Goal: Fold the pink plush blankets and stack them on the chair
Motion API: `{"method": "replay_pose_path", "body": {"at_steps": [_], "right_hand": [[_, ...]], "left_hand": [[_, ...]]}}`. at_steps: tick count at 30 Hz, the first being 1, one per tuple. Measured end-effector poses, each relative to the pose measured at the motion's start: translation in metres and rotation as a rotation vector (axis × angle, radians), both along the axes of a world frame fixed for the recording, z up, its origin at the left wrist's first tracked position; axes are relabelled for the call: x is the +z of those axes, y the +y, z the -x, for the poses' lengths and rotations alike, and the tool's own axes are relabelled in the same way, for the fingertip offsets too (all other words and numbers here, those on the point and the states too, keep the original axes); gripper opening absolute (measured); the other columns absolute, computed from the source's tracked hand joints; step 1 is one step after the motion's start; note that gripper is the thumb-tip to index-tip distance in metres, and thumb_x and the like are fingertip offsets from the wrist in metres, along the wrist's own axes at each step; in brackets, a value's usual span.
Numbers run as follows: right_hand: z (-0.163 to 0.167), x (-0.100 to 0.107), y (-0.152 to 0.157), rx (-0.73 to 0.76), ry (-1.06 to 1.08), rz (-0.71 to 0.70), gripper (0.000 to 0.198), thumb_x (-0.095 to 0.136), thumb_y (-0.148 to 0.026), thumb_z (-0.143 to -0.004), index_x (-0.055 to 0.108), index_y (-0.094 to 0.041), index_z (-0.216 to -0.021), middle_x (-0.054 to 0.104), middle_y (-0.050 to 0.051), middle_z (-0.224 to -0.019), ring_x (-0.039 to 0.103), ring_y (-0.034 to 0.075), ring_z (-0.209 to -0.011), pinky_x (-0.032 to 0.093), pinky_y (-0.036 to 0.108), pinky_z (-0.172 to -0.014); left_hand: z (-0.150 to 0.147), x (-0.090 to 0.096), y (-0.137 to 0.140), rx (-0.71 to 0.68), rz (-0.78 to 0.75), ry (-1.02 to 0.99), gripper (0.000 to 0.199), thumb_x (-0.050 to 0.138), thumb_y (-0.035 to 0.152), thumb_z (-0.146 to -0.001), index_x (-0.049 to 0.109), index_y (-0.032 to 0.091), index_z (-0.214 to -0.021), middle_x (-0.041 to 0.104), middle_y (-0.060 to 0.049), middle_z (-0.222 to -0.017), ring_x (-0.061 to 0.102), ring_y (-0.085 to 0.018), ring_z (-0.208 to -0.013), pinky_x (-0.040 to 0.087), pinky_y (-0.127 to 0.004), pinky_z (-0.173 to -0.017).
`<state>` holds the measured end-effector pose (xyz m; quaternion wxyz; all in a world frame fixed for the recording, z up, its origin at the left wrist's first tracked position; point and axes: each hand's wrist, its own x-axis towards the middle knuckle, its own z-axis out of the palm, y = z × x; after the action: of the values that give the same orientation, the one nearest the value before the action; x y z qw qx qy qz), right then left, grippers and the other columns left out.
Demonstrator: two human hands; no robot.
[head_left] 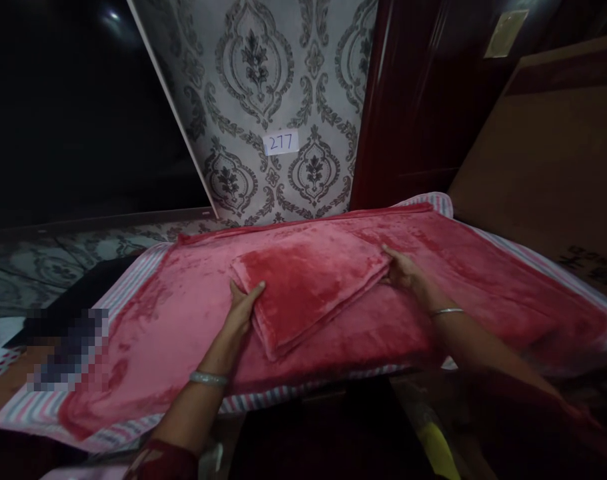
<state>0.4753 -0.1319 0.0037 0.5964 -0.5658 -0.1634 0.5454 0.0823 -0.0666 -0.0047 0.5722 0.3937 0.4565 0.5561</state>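
One folded cloth (308,287) lies between left grip (243,307) and right grip (404,272).

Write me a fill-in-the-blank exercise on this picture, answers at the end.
1. The paper on the patterned wall bears the number ____.
2. The left hand and right hand hold the red cloth that is ____, not spread out.
3. The number of bangles in view is ____.
4. The edging around the spread cloth is patterned with ____.
Missing words: 277; folded; two; stripes.
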Motion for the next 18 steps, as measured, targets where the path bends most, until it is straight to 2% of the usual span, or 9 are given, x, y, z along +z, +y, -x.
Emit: {"method": "replay_pose_path", "body": {"at_steps": [2,4,7,9,11,13,15,16,18], "right_hand": [[0.004,0.007,0.010,-0.010,-0.049,-0.027,0.008,0.064,-0.026,-0.085,0.059,-0.021,-0.080,0.067,0.002,-0.061,0.067,0.020,-0.060,0.062,0.036,-0.065],[0.007,0.018,0.022,-0.033,-0.068,-0.075,0.012,0.067,-0.016,-0.079,0.057,-0.021,-0.077,0.065,0.000,-0.058,0.067,0.019,-0.060,0.062,0.033,-0.064],[0.008,0.045,0.037,-0.078,-0.082,-0.161,0.017,0.062,-0.006,-0.076,0.055,-0.022,-0.076,0.063,-0.003,-0.058,0.065,0.015,-0.059,0.062,0.029,-0.067],[0.010,0.067,0.040,-0.131,-0.098,-0.273,0.019,0.059,-0.004,-0.076,0.054,-0.022,-0.078,0.062,-0.005,-0.059,0.065,0.014,-0.060,0.062,0.028,-0.068],[0.016,0.084,0.031,-0.172,-0.116,-0.427,0.019,0.060,-0.004,-0.075,0.055,-0.022,-0.081,0.063,-0.005,-0.062,0.066,0.014,-0.063,0.062,0.030,-0.070],[0.030,0.086,0.010,-0.164,-0.124,-0.560,0.019,0.064,-0.008,-0.073,0.057,-0.021,-0.084,0.066,-0.004,-0.068,0.068,0.016,-0.067,0.063,0.033,-0.073],[0.048,0.070,-0.020,-0.105,-0.114,-0.598,0.021,0.068,-0.012,-0.072,0.060,-0.022,-0.088,0.069,-0.002,-0.076,0.071,0.019,-0.075,0.064,0.035,-0.076],[0.058,0.056,-0.037,-0.065,-0.102,-0.579,0.023,0.070,-0.014,-0.072,0.062,-0.022,-0.092,0.071,0.000,-0.082,0.072,0.021,-0.080,0.064,0.035,-0.076],[0.074,0.022,-0.066,-0.028,-0.028,-0.425,0.040,0.075,-0.012,-0.068,0.063,-0.026,-0.104,0.074,0.001,-0.089,0.073,0.023,-0.081,0.064,0.035,-0.071]], "left_hand": [[-0.002,0.002,0.009,0.008,-0.032,0.038,0.091,0.083,0.014,-0.062,0.041,0.029,-0.140,0.069,-0.006,-0.116,0.071,-0.023,-0.098,0.062,-0.037,-0.085],[-0.001,0.016,0.023,-0.005,-0.028,0.072,0.092,0.077,0.007,-0.061,0.040,0.026,-0.143,0.070,-0.007,-0.110,0.071,-0.023,-0.094,0.062,-0.037,-0.084],[0.004,0.058,0.050,0.010,-0.027,0.099,0.095,0.069,0.001,-0.060,0.039,0.023,-0.148,0.071,-0.007,-0.104,0.072,-0.024,-0.089,0.062,-0.038,-0.081],[0.009,0.093,0.068,-0.025,-0.074,0.107,0.088,0.064,-0.001,-0.060,0.047,0.023,-0.143,0.071,-0.005,-0.100,0.072,-0.023,-0.088,0.061,-0.036,-0.081],[0.017,0.122,0.083,-0.072,-0.139,0.102,0.080,0.063,-0.001,-0.061,0.055,0.024,-0.137,0.072,-0.002,-0.099,0.071,-0.021,-0.089,0.060,-0.034,-0.084],[0.030,0.137,0.094,-0.107,-0.184,0.110,0.075,0.064,0.001,-0.062,0.058,0.024,-0.133,0.072,-0.001,-0.100,0.071,-0.021,-0.090,0.060,-0.035,-0.085],[0.046,0.132,0.097,-0.144,-0.172,0.139,0.072,0.065,0.003,-0.062,0.060,0.023,-0.130,0.073,-0.002,-0.099,0.072,-0.023,-0.088,0.060,-0.038,-0.082],[0.055,0.122,0.096,-0.167,-0.138,0.162,0.069,0.066,0.004,-0.061,0.062,0.021,-0.128,0.073,-0.003,-0.097,0.072,-0.024,-0.085,0.061,-0.039,-0.080],[0.070,0.091,0.088,-0.204,-0.029,0.222,0.062,0.069,0.006,-0.058,0.066,0.017,-0.119,0.073,-0.006,-0.088,0.072,-0.026,-0.078,0.061,-0.040,-0.075]]}}
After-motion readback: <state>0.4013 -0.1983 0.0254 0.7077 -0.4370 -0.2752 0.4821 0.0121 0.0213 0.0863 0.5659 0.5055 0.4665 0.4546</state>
